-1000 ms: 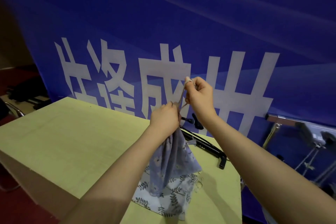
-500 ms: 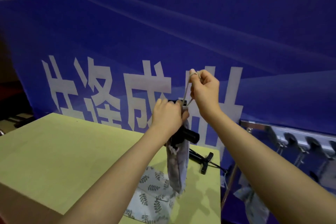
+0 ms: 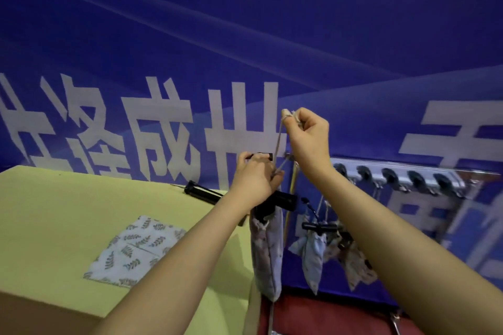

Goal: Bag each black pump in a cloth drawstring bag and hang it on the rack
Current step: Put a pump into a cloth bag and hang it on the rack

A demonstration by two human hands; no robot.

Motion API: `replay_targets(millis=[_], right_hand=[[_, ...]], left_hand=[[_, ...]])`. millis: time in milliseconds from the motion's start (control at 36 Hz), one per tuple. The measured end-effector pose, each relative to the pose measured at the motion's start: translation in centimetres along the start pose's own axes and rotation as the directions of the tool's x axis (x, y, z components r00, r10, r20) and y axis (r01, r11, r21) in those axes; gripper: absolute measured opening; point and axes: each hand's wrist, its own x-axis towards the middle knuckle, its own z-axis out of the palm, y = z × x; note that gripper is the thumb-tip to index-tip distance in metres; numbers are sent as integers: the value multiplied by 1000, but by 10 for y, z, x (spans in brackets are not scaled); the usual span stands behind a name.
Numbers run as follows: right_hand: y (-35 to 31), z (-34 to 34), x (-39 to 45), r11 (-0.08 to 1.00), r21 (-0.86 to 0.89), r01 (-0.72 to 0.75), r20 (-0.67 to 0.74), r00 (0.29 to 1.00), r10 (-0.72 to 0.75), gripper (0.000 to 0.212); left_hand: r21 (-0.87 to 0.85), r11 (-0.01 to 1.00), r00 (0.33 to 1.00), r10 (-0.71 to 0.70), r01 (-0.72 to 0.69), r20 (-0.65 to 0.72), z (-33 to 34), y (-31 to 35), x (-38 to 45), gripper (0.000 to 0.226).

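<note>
My left hand [image 3: 254, 181] grips the neck of a pale floral cloth bag [image 3: 266, 250] that hangs in the air off the table's right edge. A black pump's handle [image 3: 283, 200] sticks out of the bag's top. My right hand [image 3: 309, 141] holds the bag's drawstring [image 3: 279, 144] pulled up taut, looped over a fingertip. The metal rack [image 3: 394, 175] with several hooks stands just to the right. Bagged pumps [image 3: 313, 250] hang from its left hooks. Another black pump [image 3: 202, 194] lies at the table's far edge.
A leaf-print cloth bag [image 3: 133, 250] lies flat on the yellow-green table [image 3: 54, 226]. A blue banner with white characters [image 3: 245, 62] stands behind the table and rack. Red floor [image 3: 326, 315] shows below the rack.
The bagged pump has been lifted off the table and carried right toward the rack. The drawstring stays pulled up in my right hand. The view has swung right.
</note>
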Motion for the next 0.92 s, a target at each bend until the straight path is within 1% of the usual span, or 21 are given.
replay_targets(millis=[111, 167, 222, 333, 444, 528, 611, 694, 750, 806, 861, 917], right_hand=[[5, -48, -13, 999, -46, -6, -68, 998, 3, 42], [9, -70, -20, 996, -82, -20, -110, 994, 10, 44], [13, -93, -29, 991, -129, -40, -127, 992, 23, 44], [23, -129, -45, 983, -141, -118, -165, 982, 94, 42], [32, -163, -61, 966, -169, -197, -220, 963, 158, 45], [43, -186, -73, 951, -172, -256, -254, 944, 209, 45], [53, -203, -84, 936, -200, -289, -282, 932, 228, 50], [60, -220, -90, 918, -252, -307, -249, 937, 245, 50], [66, -231, -91, 902, -300, -311, -177, 947, 268, 49], [74, -243, -92, 872, -362, -329, -138, 944, 299, 49], [83, -256, -94, 840, -409, -357, -126, 933, 336, 50], [94, -270, -98, 809, -433, -397, -144, 917, 372, 50]], left_hand=[[-37, 999, 988, 10, -4, 155, 30, 39, -7, 41], [-57, 998, 986, 26, -17, 166, 46, 55, -13, 44], [-37, 998, 985, 55, -49, 163, 60, 77, -19, 46], [21, 998, 959, 46, -55, 280, 84, 117, -28, 48], [65, 996, 942, 31, -56, 335, 110, 151, -36, 52], [99, 994, 915, 6, -50, 404, 129, 172, -41, 54], [105, 994, 883, -22, -31, 468, 148, 185, -44, 52], [116, 992, 841, -31, -39, 540, 164, 199, -43, 51], [65, 997, 815, -13, -31, 579, 172, 208, -41, 55], [-36, 999, 789, 14, 10, 614, 182, 215, -38, 53], [-174, 982, 793, 44, 79, 608, 193, 219, -35, 47], [-313, 941, 807, 83, 130, 585, 204, 223, -30, 42]])
